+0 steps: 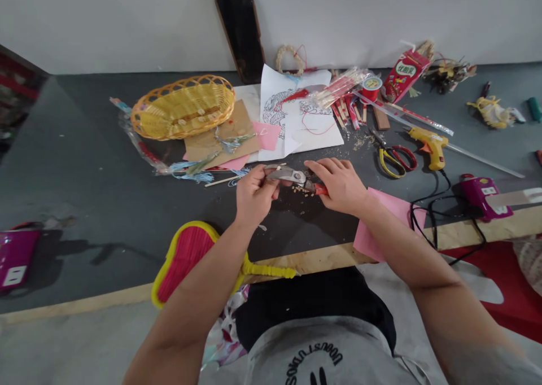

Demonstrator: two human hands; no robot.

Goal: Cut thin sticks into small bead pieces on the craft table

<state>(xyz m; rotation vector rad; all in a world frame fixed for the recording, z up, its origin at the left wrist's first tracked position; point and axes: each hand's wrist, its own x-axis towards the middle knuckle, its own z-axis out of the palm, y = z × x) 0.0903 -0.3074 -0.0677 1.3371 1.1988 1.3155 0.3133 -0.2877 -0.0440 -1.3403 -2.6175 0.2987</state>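
Note:
My right hand is wrapped round the red handle of a pair of pruning shears, whose grey metal jaws point left. At the jaws, my left hand has its fingers pinched together. A small light-coloured piece, like a stick end, shows just above those fingers; the rest of it is hidden. Beneath the shears lie several tiny cut wooden bits on the dark tabletop. A thin wooden stick rests left of my left hand.
Behind my hands are a yellow wicker basket, printed paper sheets and a leaning phone. Scissors, a yellow glue gun with a black cable and pink paper lie right. A red, yellow-edged fan-shaped piece sits front left.

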